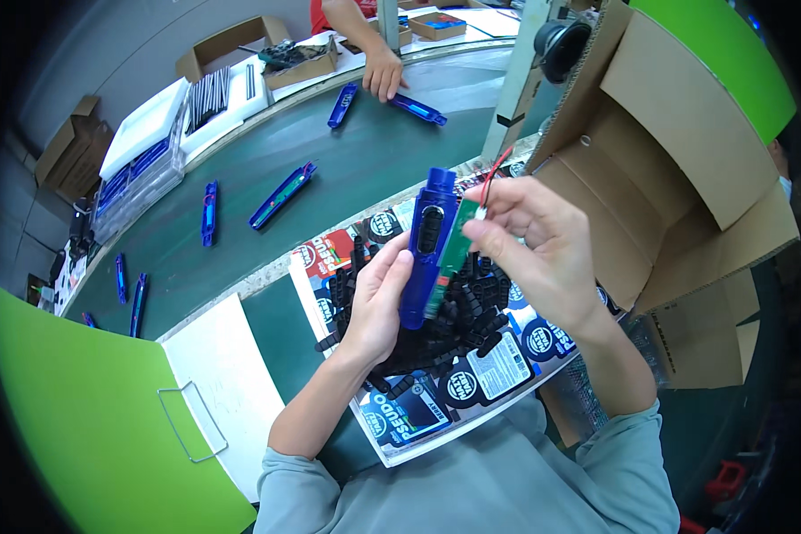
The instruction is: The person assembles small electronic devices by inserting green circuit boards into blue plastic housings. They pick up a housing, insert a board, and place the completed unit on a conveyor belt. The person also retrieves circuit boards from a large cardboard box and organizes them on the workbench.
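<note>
My left hand [378, 307] is closed around a long blue plastic casing [416, 276] that has a black oval button piece near its upper end. Between thumb and fingers, my right hand [543, 245] pinches the top of a narrow green circuit board [454, 254]. Thin red and black wires [496, 171] rise from the board's connector by my fingertips. The board lies close along the casing's right side; whether they touch I cannot tell. Beneath both hands sits a heap of small black ribbed plastic parts [458, 334], partly hidden by them, on a colourfully printed sheet or box [432, 423].
Past the work surface runs a green conveyor belt [240, 165] with several blue casings [280, 194]. A co-worker's hand [384, 76] touches one casing at the far side. An open cardboard box [623, 169] stands at right, beside a post [513, 89]. Green panels [89, 409] flank me.
</note>
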Action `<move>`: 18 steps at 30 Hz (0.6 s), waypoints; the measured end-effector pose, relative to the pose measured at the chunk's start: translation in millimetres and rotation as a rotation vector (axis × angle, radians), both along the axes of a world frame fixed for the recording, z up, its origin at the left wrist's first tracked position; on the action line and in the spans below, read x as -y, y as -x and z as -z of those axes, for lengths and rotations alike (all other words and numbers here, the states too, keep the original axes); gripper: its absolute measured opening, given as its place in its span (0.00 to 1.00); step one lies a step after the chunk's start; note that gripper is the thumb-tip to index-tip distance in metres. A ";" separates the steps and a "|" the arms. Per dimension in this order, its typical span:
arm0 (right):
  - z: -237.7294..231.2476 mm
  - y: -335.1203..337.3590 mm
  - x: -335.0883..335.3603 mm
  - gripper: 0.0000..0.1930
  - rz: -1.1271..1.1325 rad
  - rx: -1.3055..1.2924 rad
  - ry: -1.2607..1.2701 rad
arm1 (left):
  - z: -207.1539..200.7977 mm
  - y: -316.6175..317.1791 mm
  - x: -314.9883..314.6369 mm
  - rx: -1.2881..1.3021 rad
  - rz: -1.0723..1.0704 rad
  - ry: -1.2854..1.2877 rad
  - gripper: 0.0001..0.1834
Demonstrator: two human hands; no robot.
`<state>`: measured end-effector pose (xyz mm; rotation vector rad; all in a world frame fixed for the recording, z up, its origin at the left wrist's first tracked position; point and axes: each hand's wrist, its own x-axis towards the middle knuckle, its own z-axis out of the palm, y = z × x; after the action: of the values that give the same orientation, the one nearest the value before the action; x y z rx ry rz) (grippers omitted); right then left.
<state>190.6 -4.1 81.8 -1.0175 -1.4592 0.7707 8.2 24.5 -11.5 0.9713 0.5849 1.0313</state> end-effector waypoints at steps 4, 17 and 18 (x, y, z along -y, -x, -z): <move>11.3 13.0 -3.3 0.12 0.018 0.107 -0.074 | -5.5 4.4 1.1 -0.001 0.022 -0.035 0.25; 21.2 8.7 -12.5 0.11 -0.019 0.085 0.025 | -4.2 5.2 -0.2 -0.012 0.024 -0.036 0.25; 20.8 7.9 -12.9 0.11 -0.024 0.069 0.042 | -4.1 5.2 -0.5 -0.010 0.026 -0.034 0.25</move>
<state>182.8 8.8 60.9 -1.0698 -1.5223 0.7934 3.0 25.0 -7.4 1.0118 0.5639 1.0164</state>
